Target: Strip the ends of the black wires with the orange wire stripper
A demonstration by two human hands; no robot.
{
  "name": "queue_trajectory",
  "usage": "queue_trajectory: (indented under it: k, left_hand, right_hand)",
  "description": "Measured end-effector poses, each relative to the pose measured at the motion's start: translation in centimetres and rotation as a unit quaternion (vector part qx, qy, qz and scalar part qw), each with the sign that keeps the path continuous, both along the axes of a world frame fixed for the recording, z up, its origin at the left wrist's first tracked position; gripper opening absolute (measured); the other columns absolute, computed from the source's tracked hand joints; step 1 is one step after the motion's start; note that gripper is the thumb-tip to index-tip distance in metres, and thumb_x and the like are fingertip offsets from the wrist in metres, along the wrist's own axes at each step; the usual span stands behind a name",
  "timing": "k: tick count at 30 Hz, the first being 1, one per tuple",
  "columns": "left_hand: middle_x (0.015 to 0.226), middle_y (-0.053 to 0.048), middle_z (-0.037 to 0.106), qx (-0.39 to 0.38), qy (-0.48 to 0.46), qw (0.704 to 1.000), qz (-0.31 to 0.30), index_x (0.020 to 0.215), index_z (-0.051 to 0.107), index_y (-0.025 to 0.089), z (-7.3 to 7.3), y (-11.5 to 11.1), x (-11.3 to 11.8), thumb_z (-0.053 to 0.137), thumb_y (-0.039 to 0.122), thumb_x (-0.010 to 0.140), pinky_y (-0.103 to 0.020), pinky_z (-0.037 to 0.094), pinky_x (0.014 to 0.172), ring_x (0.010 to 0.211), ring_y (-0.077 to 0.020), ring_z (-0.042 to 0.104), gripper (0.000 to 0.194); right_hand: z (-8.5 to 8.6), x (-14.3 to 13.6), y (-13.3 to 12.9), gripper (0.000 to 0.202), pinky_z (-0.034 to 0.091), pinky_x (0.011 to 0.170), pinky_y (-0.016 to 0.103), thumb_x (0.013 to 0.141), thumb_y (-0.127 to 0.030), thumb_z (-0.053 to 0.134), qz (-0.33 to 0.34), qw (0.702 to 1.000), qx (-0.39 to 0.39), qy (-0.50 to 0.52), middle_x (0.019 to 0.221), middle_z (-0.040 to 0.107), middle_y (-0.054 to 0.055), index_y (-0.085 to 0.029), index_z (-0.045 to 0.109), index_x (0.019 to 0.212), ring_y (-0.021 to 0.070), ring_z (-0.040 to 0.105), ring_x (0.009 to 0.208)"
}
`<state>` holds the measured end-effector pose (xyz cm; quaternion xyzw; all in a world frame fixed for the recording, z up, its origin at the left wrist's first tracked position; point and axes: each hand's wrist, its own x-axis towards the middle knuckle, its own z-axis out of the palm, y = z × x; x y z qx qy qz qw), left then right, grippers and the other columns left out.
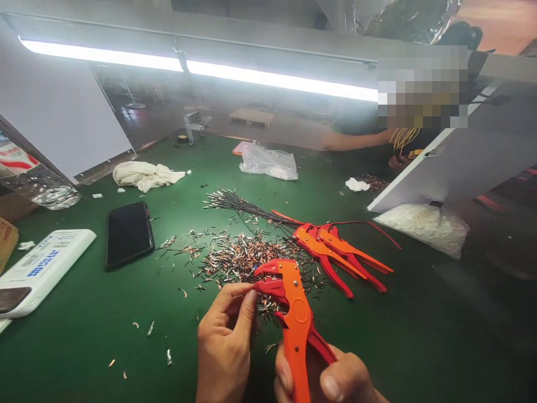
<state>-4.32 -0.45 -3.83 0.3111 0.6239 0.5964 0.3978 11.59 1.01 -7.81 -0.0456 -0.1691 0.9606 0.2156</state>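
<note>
My right hand (331, 376) is wrapped around an orange and red wire stripper (298, 308) held upright, its jaws pointing left. Thumb and forefinger of my left hand (229, 336) are pinched together right at those jaws. Whatever they pinch is too small or hidden to make out. Behind the tool spreads a heap of short stripped wire scraps (241, 254), black with copper and silver ends. Two more wire strippers (342, 252) lie side by side to the right of the heap. A bundle of dark wires (247, 206) with bare silvery ends rests beyond it.
A black phone (129, 235) and a white labelled device (48, 268) lie left on the green table (168, 313). Farther back are a white cloth (146, 175) and a clear plastic bag (268, 160). A filled bag (423, 224) sits by the right panel. Another person's arm (356, 140) shows beyond.
</note>
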Motion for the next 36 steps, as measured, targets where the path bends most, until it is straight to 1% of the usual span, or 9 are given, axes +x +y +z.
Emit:
queue_trajectory:
  k: [3,8,12,14,17,21,25,29,36]
  left_hand:
    - [0.053,0.003,0.058,-0.012,-0.033,0.999,-0.02,0.085,0.067,0.019,0.0,-0.2,0.2,0.07,0.046,0.079,-0.016,0.041,0.043,0.047,-0.0098,0.051,0.028]
    - [0.071,-0.002,0.071,-0.008,-0.053,0.998,-0.039,0.087,0.066,0.018,-0.4,-0.2,0.2,0.07,0.046,0.08,-0.021,0.052,0.053,0.055,-0.0127,0.062,0.029]
    - [0.069,-0.001,0.071,0.009,0.083,0.996,0.02,0.086,0.068,0.02,-0.7,-0.4,-0.2,0.066,0.042,0.084,-0.022,0.053,0.053,0.054,-0.0125,0.062,0.023]
    - [0.07,0.002,0.07,0.033,0.203,0.975,0.087,0.087,0.07,0.021,-0.8,-0.5,-0.4,0.066,0.037,0.085,-0.02,0.052,0.054,0.055,-0.0115,0.062,0.017]
    - [0.074,0.003,0.069,0.092,0.359,0.915,0.158,0.09,0.07,0.023,-0.6,-0.7,-0.8,0.065,0.026,0.086,-0.021,0.049,0.058,0.057,-0.0097,0.06,0.007]
    - [0.071,0.002,0.061,0.206,0.481,0.841,0.136,0.095,0.066,0.018,-0.2,-0.7,-1.1,0.064,0.005,0.084,-0.024,0.042,0.062,0.061,-0.0098,0.05,0.018]
    - [0.067,0.0,0.058,0.256,0.55,0.79,0.089,0.096,0.064,0.011,0.1,-0.5,-0.8,0.066,-0.003,0.079,-0.026,0.039,0.061,0.063,-0.0118,0.045,0.023]
    - [0.066,-0.002,0.057,0.264,0.581,0.769,0.051,0.097,0.064,0.01,0.4,-0.4,0.0,0.064,0.001,0.082,-0.028,0.038,0.059,0.062,-0.0143,0.044,0.018]
    - [0.063,-0.001,0.057,0.243,0.562,0.789,0.046,0.096,0.064,0.012,0.0,-0.7,0.5,0.068,0.001,0.078,-0.027,0.04,0.06,0.063,-0.0144,0.042,0.022]
  right_hand:
    - [0.1,-0.4,0.0,0.035,0.038,0.054,0.02,0.064,-0.027,0.065,-0.012,1.0,0.012,0.023,0.068,0.061,0.008,-0.003,0.066,0.091,0.01,0.047,0.054]
    - [0.2,-0.8,0.1,0.032,0.037,0.055,0.019,0.066,-0.031,0.069,-0.002,0.999,0.035,0.035,0.065,0.054,0.003,-0.006,0.066,0.085,0.007,0.039,0.049]
    - [1.0,-0.1,0.4,0.041,0.043,0.066,0.027,0.06,-0.036,0.072,0.035,0.998,0.033,-0.037,0.073,0.06,0.005,-0.01,0.063,0.091,0.0128,0.052,0.06]
    - [1.4,0.3,0.4,0.042,0.044,0.071,0.03,0.06,-0.036,0.072,0.037,0.996,0.036,-0.068,0.075,0.062,0.005,-0.012,0.061,0.093,0.0153,0.056,0.066]
    - [1.6,0.4,0.4,0.042,0.045,0.069,0.03,0.063,-0.034,0.073,-0.016,0.996,0.041,-0.072,0.074,0.062,0.005,-0.012,0.06,0.097,0.0157,0.059,0.067]
    - [1.6,0.5,0.2,0.042,0.047,0.073,0.034,0.07,-0.029,0.071,-0.074,0.994,0.036,-0.068,0.082,0.064,0.007,-0.011,0.059,0.107,0.019,0.065,0.074]
    - [1.3,0.6,0.2,0.041,0.047,0.075,0.034,0.074,-0.026,0.069,-0.074,0.994,0.042,-0.066,0.087,0.065,0.009,-0.011,0.059,0.11,0.0196,0.065,0.079]
    - [0.5,0.3,0.2,0.036,0.046,0.074,0.03,0.077,-0.028,0.072,-0.072,0.987,0.122,-0.077,0.084,0.064,0.008,-0.011,0.061,0.107,0.0169,0.062,0.078]
    - [1.5,0.2,0.4,0.033,0.042,0.074,0.03,0.082,-0.04,0.067,-0.064,0.963,0.215,-0.15,0.084,0.064,0.007,-0.015,0.062,0.103,0.0169,0.057,0.077]
